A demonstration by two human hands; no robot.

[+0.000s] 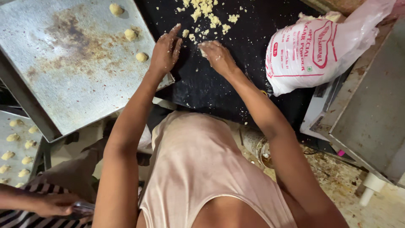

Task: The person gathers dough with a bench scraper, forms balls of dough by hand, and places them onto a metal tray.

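The black tabletop (219,84) runs in front of you, dusted with pale crumbs, so the dough is worked straight on its surface. At 10 o'clock lies a big worn metal tray (63,63), tilted over the tabletop's edge and within easy reach of your left hand (165,50); it carries 3 small dough balls (130,34) along its far right side, spaced apart so they do not stick. At 2 o'clock a white plastic bag with red print (314,52) lies on its side, its open end twisted away from the work. At 12 o'clock sits the loose heap of crumbly yellow dough (204,10), just beyond both hands.

Your left hand rests flat at the tray's near corner, fingers stretched and close together, holding nothing that shows. Your right hand (217,55) is cupped palm-down on the tabletop, fingers curled narrowly around a small bit of dough; how much it holds you cannot tell.

At 8 o'clock a second tray (31,160) holds rows of shaped pieces, and another person's hand (55,204) lies below it.
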